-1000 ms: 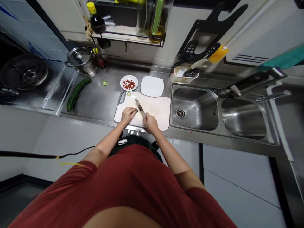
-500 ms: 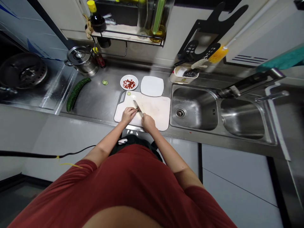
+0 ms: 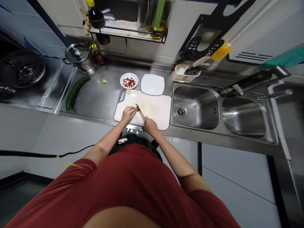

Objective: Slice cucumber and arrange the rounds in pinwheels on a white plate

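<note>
My right hand (image 3: 150,125) is closed round the handle of a knife (image 3: 141,113), whose blade slants up and left over the white cutting board (image 3: 156,109). Beside the blade, my left hand (image 3: 129,114) pinches a small dark green piece (image 3: 137,109), mostly hidden by the fingers. A pale cucumber slice (image 3: 129,92) lies near the board's grey handle. Behind the board are a plate of chopped red pieces (image 3: 129,83) and a bare white plate (image 3: 152,85).
A whole cucumber (image 3: 75,92) and some slices (image 3: 104,81) lie on the steel counter at left. Behind them stand a lidded pot (image 3: 82,58) and a small red bottle (image 3: 98,57). The double sink (image 3: 195,107) adjoins the board's right side.
My right hand has drawn the knife slightly down and right, toward the counter's front edge. My left hand stays nearly in place. The view has shifted a little.
</note>
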Demonstrator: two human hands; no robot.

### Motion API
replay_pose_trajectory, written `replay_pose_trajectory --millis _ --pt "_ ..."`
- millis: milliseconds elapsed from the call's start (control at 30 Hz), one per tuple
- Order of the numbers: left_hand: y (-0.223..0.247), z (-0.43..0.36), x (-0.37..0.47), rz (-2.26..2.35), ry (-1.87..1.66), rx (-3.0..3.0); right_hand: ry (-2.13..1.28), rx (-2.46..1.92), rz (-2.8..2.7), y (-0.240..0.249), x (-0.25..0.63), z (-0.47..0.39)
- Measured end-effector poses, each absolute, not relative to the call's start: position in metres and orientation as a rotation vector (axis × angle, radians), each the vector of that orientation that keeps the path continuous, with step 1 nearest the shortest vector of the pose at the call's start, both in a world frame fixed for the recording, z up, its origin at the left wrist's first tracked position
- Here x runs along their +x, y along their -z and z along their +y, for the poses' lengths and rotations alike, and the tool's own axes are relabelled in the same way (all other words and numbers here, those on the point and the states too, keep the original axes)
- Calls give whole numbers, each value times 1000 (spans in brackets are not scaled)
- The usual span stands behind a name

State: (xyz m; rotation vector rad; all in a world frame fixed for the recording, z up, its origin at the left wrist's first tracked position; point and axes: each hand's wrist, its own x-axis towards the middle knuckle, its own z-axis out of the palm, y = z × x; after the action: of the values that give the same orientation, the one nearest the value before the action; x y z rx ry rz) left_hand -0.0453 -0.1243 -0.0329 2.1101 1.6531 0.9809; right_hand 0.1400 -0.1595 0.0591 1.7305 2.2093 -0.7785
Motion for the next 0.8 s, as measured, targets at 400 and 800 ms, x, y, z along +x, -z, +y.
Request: replay_pose_trajectory --millis 400,800 --pt "34 -123 -45 1624 -1011 2099 775 1727 2245 -56 126 -142" --pt "33 -123 -45 1622 -1021 2112 767 1730 2263 -53 121 -136"
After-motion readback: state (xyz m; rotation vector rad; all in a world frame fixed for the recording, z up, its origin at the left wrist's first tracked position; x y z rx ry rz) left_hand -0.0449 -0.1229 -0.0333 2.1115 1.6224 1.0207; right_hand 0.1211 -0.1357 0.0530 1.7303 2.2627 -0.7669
